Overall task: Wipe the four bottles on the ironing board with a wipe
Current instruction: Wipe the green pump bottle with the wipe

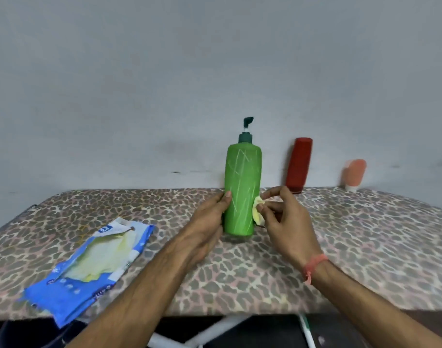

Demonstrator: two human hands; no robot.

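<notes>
A tall green pump bottle (243, 182) with a dark green pump stands upright on the leopard-print ironing board (365, 242). My left hand (209, 222) grips its lower left side. My right hand (285, 219) pinches a small pale yellow wipe (257, 212) against the bottle's lower right side. Behind, by the wall, stand a dark red bottle (299, 165) and a small pale orange bottle (355, 174). No fourth bottle shows.
An opened blue wipes packet (89, 270) with pale wipes showing lies on the board's near left. A grey wall runs right behind the board. Below the board's near edge are white frame legs (214, 330) and a dark floor.
</notes>
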